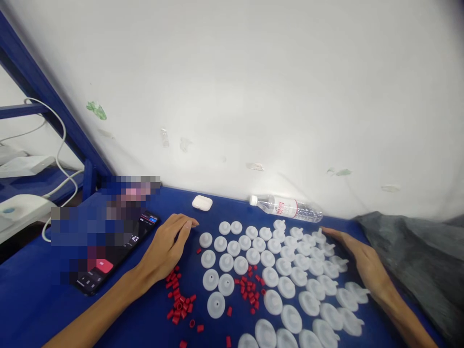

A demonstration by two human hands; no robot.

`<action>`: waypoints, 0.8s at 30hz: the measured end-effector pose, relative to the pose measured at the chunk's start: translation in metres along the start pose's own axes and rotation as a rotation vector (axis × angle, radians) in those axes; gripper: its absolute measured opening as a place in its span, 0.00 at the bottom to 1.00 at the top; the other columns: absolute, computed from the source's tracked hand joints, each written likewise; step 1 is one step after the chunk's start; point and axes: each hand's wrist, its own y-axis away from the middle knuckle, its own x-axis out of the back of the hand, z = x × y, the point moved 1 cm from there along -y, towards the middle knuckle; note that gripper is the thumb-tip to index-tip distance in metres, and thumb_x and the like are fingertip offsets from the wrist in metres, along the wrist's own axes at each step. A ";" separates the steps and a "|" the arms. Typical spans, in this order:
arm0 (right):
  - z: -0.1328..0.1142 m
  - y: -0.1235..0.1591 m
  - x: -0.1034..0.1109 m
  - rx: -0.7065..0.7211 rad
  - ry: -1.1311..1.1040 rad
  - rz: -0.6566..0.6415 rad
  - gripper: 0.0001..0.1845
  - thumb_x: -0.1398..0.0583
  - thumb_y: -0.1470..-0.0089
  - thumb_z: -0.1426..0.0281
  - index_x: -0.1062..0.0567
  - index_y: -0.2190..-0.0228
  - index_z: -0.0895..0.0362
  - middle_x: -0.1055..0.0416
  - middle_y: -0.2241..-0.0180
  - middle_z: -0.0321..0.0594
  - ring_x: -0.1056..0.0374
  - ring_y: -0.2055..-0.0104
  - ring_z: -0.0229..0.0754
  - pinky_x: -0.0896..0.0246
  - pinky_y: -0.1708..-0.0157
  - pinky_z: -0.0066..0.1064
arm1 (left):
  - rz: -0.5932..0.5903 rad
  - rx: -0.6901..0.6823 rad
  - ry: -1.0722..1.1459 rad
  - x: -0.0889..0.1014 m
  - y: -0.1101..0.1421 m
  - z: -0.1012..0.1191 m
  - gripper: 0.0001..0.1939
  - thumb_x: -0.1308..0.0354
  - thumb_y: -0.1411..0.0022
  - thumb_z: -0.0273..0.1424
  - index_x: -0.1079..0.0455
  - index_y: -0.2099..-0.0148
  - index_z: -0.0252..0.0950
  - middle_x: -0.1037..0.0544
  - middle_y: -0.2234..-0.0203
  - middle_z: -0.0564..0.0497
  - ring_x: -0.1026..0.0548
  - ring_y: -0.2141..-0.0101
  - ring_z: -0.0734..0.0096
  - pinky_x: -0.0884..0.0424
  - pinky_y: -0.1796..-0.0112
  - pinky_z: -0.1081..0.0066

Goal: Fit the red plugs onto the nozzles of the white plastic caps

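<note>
Bottle (283,207): capped, on its side, right of centre; contents indistinct.
White discs (268,258): spread lower centre to lower right, between left hand (167,247) and right hand (369,267).
Red pieces (190,308): loose clusters, lower centre, nearer left hand.
Left grip: loosely open, nothing visibly held.
Right grip: open beside discs, nothing visibly held.

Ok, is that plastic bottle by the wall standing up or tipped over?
Tipped over: the bottle lies on its side on the blue table, its white cap pointing left.

Small-parts work area, blue tabletop (145,328), white plastic discs (283,266), red caps (248,288)
</note>
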 end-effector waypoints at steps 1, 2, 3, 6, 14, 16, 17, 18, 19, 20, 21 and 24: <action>-0.002 0.001 -0.002 0.004 0.023 0.000 0.20 0.47 0.30 0.51 0.15 0.52 0.33 0.22 0.43 0.41 0.31 0.35 0.58 0.45 0.31 0.46 | -0.005 0.000 0.002 0.000 0.000 -0.001 0.21 0.56 0.22 0.41 0.22 0.53 0.41 0.17 0.59 0.48 0.21 0.56 0.56 0.24 0.51 0.54; -0.003 0.002 -0.005 0.012 0.040 0.001 0.20 0.46 0.30 0.51 0.16 0.52 0.33 0.22 0.42 0.41 0.31 0.34 0.58 0.46 0.30 0.46 | -0.011 0.002 0.003 -0.001 0.000 -0.002 0.21 0.56 0.22 0.41 0.22 0.53 0.41 0.17 0.59 0.48 0.21 0.56 0.56 0.24 0.51 0.54; -0.005 0.003 -0.008 0.021 0.050 0.003 0.20 0.46 0.31 0.51 0.16 0.51 0.34 0.22 0.42 0.40 0.31 0.34 0.59 0.46 0.30 0.46 | -0.017 0.005 0.003 -0.001 0.000 -0.002 0.21 0.56 0.22 0.41 0.22 0.53 0.41 0.17 0.59 0.48 0.21 0.56 0.56 0.24 0.51 0.54; -0.011 0.007 -0.018 0.042 0.063 0.012 0.24 0.46 0.33 0.47 0.16 0.49 0.40 0.21 0.43 0.39 0.31 0.35 0.60 0.47 0.29 0.52 | -0.029 0.025 -0.002 -0.002 -0.001 -0.004 0.22 0.58 0.22 0.42 0.23 0.54 0.42 0.17 0.59 0.49 0.22 0.56 0.57 0.25 0.51 0.54; -0.015 0.011 -0.024 0.007 -0.052 0.048 0.32 0.52 0.29 0.46 0.19 0.45 0.50 0.23 0.41 0.42 0.31 0.34 0.56 0.47 0.28 0.53 | -0.071 0.058 -0.069 0.001 -0.001 -0.012 0.23 0.56 0.24 0.48 0.25 0.44 0.43 0.19 0.47 0.45 0.24 0.44 0.51 0.31 0.39 0.45; -0.008 0.009 -0.019 0.015 -0.064 0.087 0.33 0.54 0.29 0.46 0.20 0.44 0.51 0.23 0.40 0.44 0.31 0.34 0.57 0.46 0.28 0.52 | -0.105 0.052 -0.091 -0.001 0.002 -0.013 0.26 0.59 0.23 0.48 0.29 0.37 0.44 0.24 0.38 0.45 0.30 0.36 0.49 0.39 0.33 0.40; -0.005 0.008 -0.017 0.021 -0.063 0.103 0.33 0.54 0.28 0.46 0.20 0.44 0.51 0.24 0.40 0.45 0.31 0.34 0.57 0.46 0.28 0.52 | -0.125 0.047 -0.098 -0.002 0.004 -0.013 0.26 0.60 0.23 0.47 0.32 0.34 0.45 0.27 0.34 0.45 0.35 0.32 0.49 0.43 0.31 0.39; -0.002 0.007 -0.015 0.028 -0.060 0.115 0.33 0.54 0.29 0.46 0.20 0.44 0.51 0.24 0.40 0.47 0.31 0.34 0.58 0.45 0.28 0.53 | -0.146 0.038 -0.104 -0.002 0.006 -0.012 0.27 0.63 0.22 0.46 0.37 0.30 0.46 0.31 0.30 0.47 0.40 0.29 0.51 0.47 0.30 0.39; 0.001 0.006 -0.014 0.037 -0.055 0.124 0.33 0.54 0.29 0.46 0.20 0.44 0.50 0.24 0.40 0.48 0.31 0.34 0.59 0.45 0.28 0.53 | -0.166 0.026 -0.108 -0.003 0.008 -0.011 0.27 0.64 0.21 0.45 0.42 0.28 0.48 0.36 0.27 0.48 0.45 0.27 0.53 0.49 0.29 0.40; 0.004 0.005 -0.014 0.045 -0.046 0.130 0.33 0.54 0.29 0.46 0.20 0.44 0.50 0.24 0.40 0.48 0.32 0.34 0.59 0.45 0.28 0.53 | -0.185 0.010 -0.112 -0.003 0.009 -0.009 0.28 0.66 0.21 0.44 0.47 0.25 0.49 0.41 0.25 0.50 0.49 0.25 0.55 0.52 0.28 0.42; 0.006 0.004 -0.013 0.054 -0.033 0.132 0.33 0.54 0.29 0.46 0.20 0.44 0.49 0.24 0.40 0.48 0.32 0.34 0.60 0.45 0.28 0.54 | -0.203 -0.005 -0.116 -0.004 0.011 -0.007 0.28 0.67 0.21 0.44 0.51 0.24 0.50 0.45 0.23 0.51 0.52 0.24 0.56 0.53 0.27 0.43; 0.010 0.003 -0.013 0.076 0.021 0.143 0.33 0.55 0.28 0.46 0.20 0.43 0.48 0.25 0.39 0.46 0.33 0.33 0.60 0.47 0.28 0.55 | -0.249 -0.038 -0.131 -0.003 0.013 -0.002 0.29 0.69 0.21 0.45 0.60 0.23 0.52 0.54 0.21 0.54 0.57 0.24 0.55 0.56 0.27 0.43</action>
